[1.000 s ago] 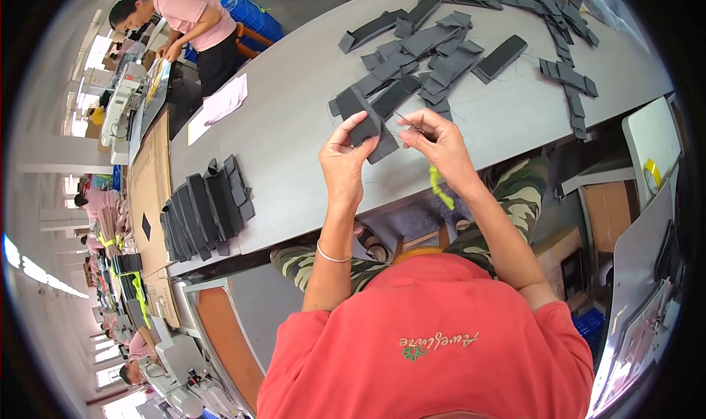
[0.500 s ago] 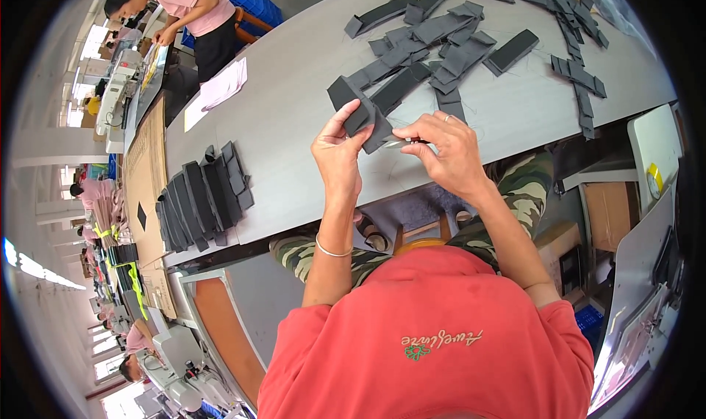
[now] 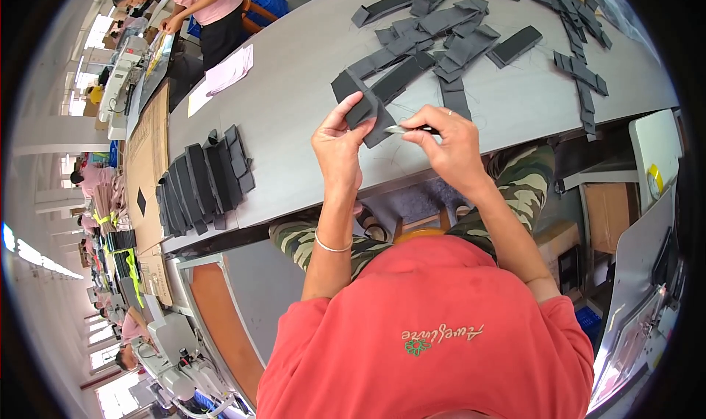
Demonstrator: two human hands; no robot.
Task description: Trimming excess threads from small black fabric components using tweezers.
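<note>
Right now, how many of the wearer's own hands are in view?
2. Left hand: holding a dark fabric piece above the table. Right hand: beside it, holding a pointed tool. Neither is hidden, though some fingers are.

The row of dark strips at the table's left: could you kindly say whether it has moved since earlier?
No; the row of dark strips keeps its place against the near edge of the table. Only the view shifted.

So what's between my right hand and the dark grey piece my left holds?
The head view shows a small silvery-tipped tool in your right hand, pointing at the dark grey piece; contact is unclear.
</note>
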